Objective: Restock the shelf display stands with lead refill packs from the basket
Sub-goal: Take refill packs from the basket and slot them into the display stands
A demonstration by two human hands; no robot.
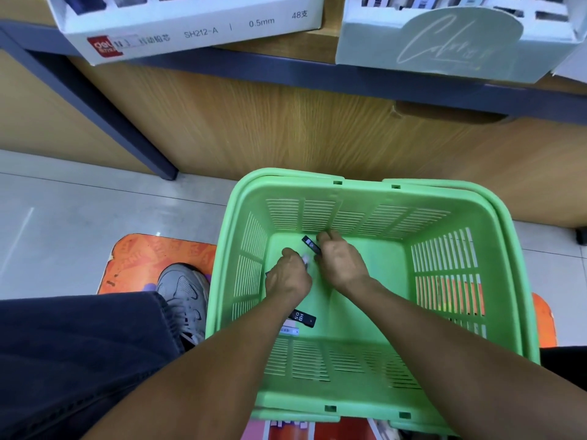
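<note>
Lead refill pack (311,244) pinched by right hand (341,263), one more (303,319) in basket (460,369)

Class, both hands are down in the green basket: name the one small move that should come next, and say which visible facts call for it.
Probably lift the right hand out with the black pack it pinches, toward the white display stand. The left hand also seems to hold a pack, and few remain on the basket floor.

One green basket (495,236), two display boxes (190,30), at least three lead packs (304,318), one shoe (184,290).
</note>
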